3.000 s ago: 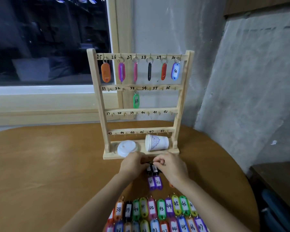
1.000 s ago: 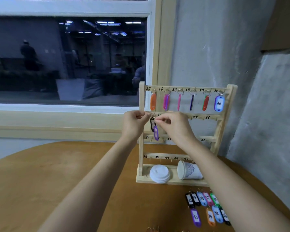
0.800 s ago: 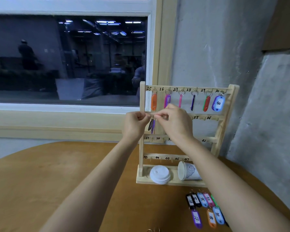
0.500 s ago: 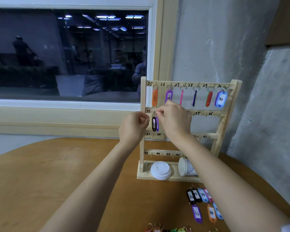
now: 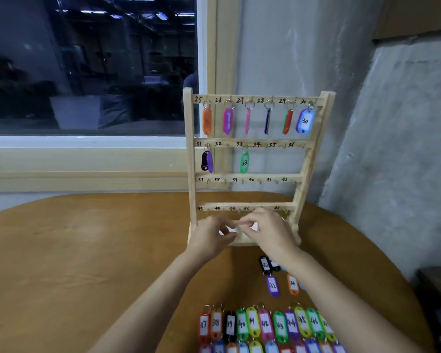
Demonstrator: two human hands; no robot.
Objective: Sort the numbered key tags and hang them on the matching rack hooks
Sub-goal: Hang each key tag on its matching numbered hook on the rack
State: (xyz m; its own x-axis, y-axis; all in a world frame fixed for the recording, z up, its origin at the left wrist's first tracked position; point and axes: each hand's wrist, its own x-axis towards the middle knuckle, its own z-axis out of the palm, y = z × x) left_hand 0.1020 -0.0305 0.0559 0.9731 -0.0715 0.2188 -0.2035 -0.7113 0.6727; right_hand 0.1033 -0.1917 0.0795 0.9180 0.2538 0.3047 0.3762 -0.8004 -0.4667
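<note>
While key tags (image 5: 265, 324) lie number-ordered for hanging, left hand (image 5: 209, 238) and right hand (image 5: 271, 233) curl below the rack (image 5: 250, 143), contents unclear.

Big dark window (image 5: 87, 64) is filling the upper left of the frame, with ceiling lights reflecting in the glass along the top. A pale wooden sill (image 5: 87, 159) is running under it. Rough grey wall (image 5: 392, 149) is taking up the right side, and a round brown table (image 5: 87, 250) is spreading across the bottom.
</note>
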